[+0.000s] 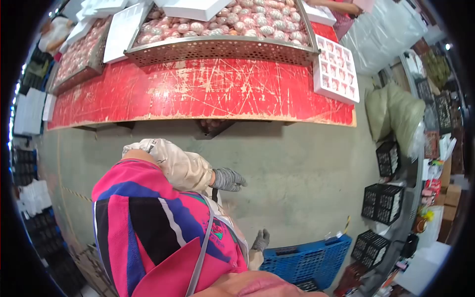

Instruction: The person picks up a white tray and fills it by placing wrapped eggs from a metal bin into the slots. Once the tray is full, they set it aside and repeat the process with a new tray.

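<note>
My left hand (229,179) wears a grey knitted glove below a cream sleeve. Its fingers stretch loosely to the right over the floor, with nothing visible in them. My right hand (261,239), in a darker grey glove, is lower in the view with its fingers partly spread and nothing showing in it. A blue plastic pallet (307,262) is close beside that hand. Beyond my left hand runs the front edge of a scratched red table (208,89).
The table bears a perforated metal tray (222,49) of round, net-wrapped items, white foam boxes (195,7) and a compartmented foam box (336,69). Black crates (382,204) and green sacks (396,116) stand right. A person's arm (336,6) shows at the top right, another person (55,34) top left.
</note>
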{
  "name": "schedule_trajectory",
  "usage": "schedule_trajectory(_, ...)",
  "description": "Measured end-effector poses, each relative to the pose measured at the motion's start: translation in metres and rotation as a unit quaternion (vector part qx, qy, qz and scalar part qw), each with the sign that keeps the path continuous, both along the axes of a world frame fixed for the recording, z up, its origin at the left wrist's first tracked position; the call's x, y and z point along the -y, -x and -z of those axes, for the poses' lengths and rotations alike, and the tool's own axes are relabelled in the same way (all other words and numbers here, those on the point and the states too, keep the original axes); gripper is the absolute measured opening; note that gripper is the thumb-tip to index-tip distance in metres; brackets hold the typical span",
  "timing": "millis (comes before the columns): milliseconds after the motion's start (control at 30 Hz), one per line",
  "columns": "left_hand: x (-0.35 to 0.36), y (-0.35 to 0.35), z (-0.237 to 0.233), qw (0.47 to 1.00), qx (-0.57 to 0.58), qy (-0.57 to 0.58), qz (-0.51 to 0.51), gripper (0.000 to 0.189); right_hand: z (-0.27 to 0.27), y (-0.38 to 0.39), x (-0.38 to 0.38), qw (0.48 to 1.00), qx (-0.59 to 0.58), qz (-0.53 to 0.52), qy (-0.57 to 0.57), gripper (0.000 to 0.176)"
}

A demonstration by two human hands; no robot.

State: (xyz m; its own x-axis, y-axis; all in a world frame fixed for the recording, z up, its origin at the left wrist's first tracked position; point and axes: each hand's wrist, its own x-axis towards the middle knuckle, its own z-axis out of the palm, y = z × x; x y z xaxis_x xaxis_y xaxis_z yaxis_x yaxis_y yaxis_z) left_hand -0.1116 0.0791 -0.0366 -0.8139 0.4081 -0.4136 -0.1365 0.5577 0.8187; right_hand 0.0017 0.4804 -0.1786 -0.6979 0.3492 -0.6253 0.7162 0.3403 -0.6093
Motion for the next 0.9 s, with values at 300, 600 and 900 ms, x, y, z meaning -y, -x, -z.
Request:
schedule_trajectory(300, 0.103, -0.024, -0.050, 0.900, -0.282, 0.166, -0.289, 0.038, -0.075, 0.201, 0.161, 0.841, -0.208, -0.499, -0.027, 0.029)
schedule_trajectory(600, 0.268, 0.001, -0.077, 0.743, -0.339, 0.313, -0.485, 0.041, -0.264, 0.352, 0.556, 0.499, -0.586, -0.626, 0.127, 0.033)
schedule_trajectory(900, 0.536, 0.157, -0.178, 0.569, -0.353, 0.531, -0.519, 0.068, -0.264, 0.457, 0.815, 0.349, -0.654, -0.635, -0.218, 0.049)
